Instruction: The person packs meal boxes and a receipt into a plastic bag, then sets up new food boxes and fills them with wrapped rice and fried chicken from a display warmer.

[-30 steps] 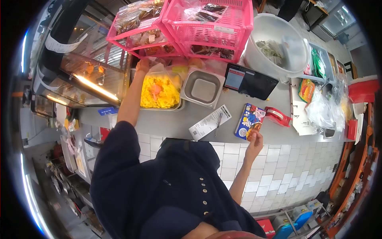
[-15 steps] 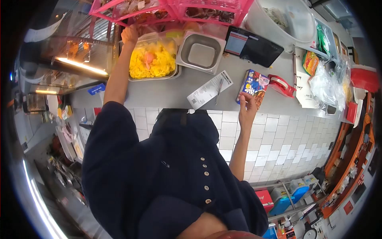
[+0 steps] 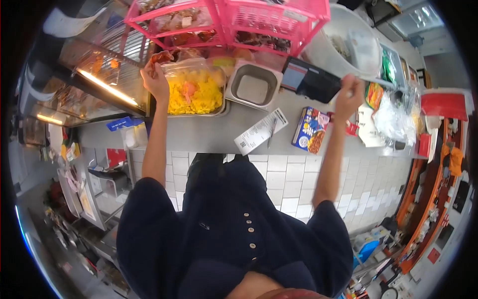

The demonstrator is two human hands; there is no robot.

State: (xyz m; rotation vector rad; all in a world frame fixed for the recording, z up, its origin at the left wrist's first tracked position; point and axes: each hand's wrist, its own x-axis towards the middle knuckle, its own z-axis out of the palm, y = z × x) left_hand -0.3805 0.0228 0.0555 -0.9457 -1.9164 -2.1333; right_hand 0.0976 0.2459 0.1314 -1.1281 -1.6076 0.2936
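Pinching a reddish-brown packet (image 3: 162, 57) in your left hand (image 3: 155, 79), beside the tray (image 3: 227, 106) of yellow food (image 3: 199, 101).
A loose pinch could drop it there; your right hand (image 3: 350, 94), grip too blurred to tell, could knock the tablet (image 3: 316, 81).

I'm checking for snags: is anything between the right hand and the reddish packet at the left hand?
The tablet, steel pan and yellow food lie between the right hand and the packet across this view; whether the hand clears them is unclear.

Lit glass cabinet (image 3: 102, 79) at L, lg. plastic tub (image 3: 326, 54), wht. floor tiles (image 3: 284, 172)
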